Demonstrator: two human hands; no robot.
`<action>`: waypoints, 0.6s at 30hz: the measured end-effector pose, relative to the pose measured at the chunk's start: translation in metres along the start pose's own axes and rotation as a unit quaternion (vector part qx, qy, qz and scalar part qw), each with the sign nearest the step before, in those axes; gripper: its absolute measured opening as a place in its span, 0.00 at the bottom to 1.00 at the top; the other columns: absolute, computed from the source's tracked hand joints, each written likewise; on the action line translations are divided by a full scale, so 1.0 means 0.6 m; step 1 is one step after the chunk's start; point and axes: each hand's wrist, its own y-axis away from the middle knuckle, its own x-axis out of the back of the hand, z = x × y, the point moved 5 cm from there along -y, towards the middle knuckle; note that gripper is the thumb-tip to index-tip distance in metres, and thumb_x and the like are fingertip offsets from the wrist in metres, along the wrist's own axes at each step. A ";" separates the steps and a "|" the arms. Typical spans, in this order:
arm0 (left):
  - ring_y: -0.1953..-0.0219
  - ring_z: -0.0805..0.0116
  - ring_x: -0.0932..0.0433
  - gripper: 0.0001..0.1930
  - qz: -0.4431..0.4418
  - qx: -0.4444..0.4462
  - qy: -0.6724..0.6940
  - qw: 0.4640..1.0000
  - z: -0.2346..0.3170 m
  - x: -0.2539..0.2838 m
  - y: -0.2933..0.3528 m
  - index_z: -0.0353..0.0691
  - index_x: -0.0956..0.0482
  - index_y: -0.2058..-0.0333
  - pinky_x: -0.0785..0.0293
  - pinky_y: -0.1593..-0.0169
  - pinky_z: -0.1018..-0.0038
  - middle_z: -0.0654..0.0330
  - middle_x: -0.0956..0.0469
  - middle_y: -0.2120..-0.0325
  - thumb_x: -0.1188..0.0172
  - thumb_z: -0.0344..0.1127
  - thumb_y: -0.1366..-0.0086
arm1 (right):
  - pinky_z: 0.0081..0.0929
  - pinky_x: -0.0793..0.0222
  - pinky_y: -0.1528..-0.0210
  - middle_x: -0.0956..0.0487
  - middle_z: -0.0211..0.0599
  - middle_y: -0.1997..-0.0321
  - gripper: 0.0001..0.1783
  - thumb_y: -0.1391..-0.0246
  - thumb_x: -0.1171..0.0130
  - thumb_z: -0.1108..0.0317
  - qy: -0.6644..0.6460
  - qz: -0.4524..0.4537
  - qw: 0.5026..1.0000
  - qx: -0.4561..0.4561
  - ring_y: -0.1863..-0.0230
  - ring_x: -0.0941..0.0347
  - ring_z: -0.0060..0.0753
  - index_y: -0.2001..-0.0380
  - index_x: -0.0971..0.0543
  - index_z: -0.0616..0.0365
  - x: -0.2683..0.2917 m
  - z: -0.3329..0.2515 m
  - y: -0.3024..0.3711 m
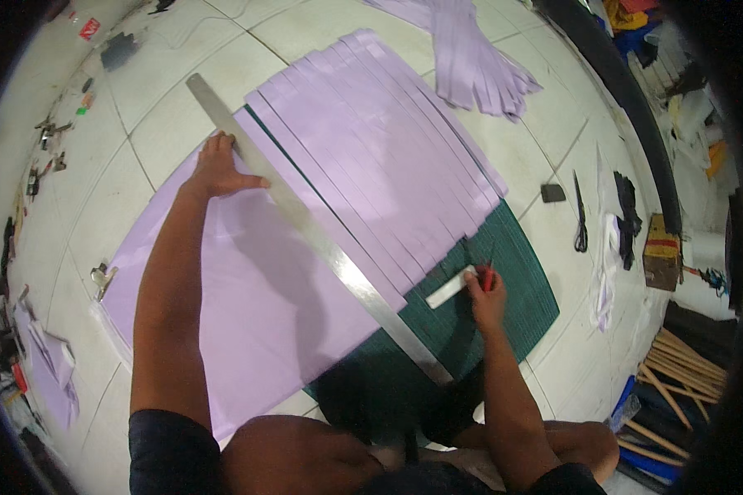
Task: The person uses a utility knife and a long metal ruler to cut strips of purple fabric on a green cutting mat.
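Observation:
A long metal ruler (338, 262) lies slantwise over lilac sheet material (248, 305). My left hand (217, 172) presses on it near its far end, thumb and fingers spread. Beside the ruler, several parallel cuts divide the lilac sheet into strips (371, 148). Under the sheet is a dark green ribbed mat (524, 280). Over this mat, my right hand (485, 301) is closed around a red-handled tool (488, 277), its tip too small to make out. A short white flat bar (447, 289) touches the same hand; I cannot tell how it is held.
A metal clip (102, 276) grips the sheet's left edge. Loose lilac strips (479, 70) lie at the far side. On the right are black scissors (580, 219), a dark block (553, 193), a box (661, 254) and wooden sticks (685, 367). Lilac scraps (48, 359) lie at left.

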 end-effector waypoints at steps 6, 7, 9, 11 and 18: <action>0.46 0.47 0.28 0.32 0.010 0.002 0.045 0.999 -0.017 0.040 -0.035 0.39 0.22 0.51 0.29 0.43 0.57 0.48 0.27 0.51 0.28 0.53 0.52 | 0.39 0.29 0.57 0.22 0.44 0.60 0.18 0.36 0.44 0.60 -0.013 0.007 0.992 0.128 0.61 0.25 0.38 0.50 0.29 0.59 -0.024 -0.093 -0.042; 0.48 0.47 0.26 0.24 0.033 0.009 0.026 0.999 -0.020 0.043 -0.040 0.42 0.21 0.57 0.28 0.44 0.56 0.49 0.25 0.54 0.28 0.48 0.50 | 0.40 0.29 0.58 0.22 0.44 0.62 0.18 0.36 0.45 0.60 0.004 -0.035 0.991 0.128 0.63 0.24 0.38 0.50 0.31 0.59 -0.054 -0.125 -0.040; 0.47 0.48 0.26 0.27 0.016 0.024 0.009 1.000 -0.032 0.047 -0.045 0.43 0.21 0.56 0.27 0.46 0.57 0.51 0.26 0.53 0.25 0.47 0.53 | 0.46 0.28 0.62 0.22 0.46 0.67 0.18 0.35 0.47 0.60 -0.005 -0.148 0.987 0.070 0.66 0.23 0.45 0.48 0.34 0.58 -0.119 -0.213 -0.015; 0.44 0.48 0.28 0.37 -0.006 0.036 0.013 0.999 -0.026 0.046 -0.056 0.42 0.26 0.48 0.28 0.44 0.57 0.51 0.27 0.49 0.22 0.47 0.57 | 0.48 0.28 0.69 0.21 0.47 0.73 0.18 0.34 0.50 0.62 0.037 -0.220 0.972 0.078 0.72 0.21 0.49 0.47 0.36 0.58 -0.189 -0.269 -0.011; 0.39 0.46 0.33 0.52 0.040 -0.014 -0.087 0.995 -0.062 0.035 -0.076 0.32 0.37 0.39 0.38 0.35 0.54 0.48 0.34 0.43 0.21 0.51 0.59 | 0.57 0.30 0.59 0.21 0.62 0.67 0.19 0.38 0.56 0.67 0.220 -0.346 0.875 0.256 0.63 0.23 0.67 0.47 0.37 0.67 -0.421 -0.476 0.005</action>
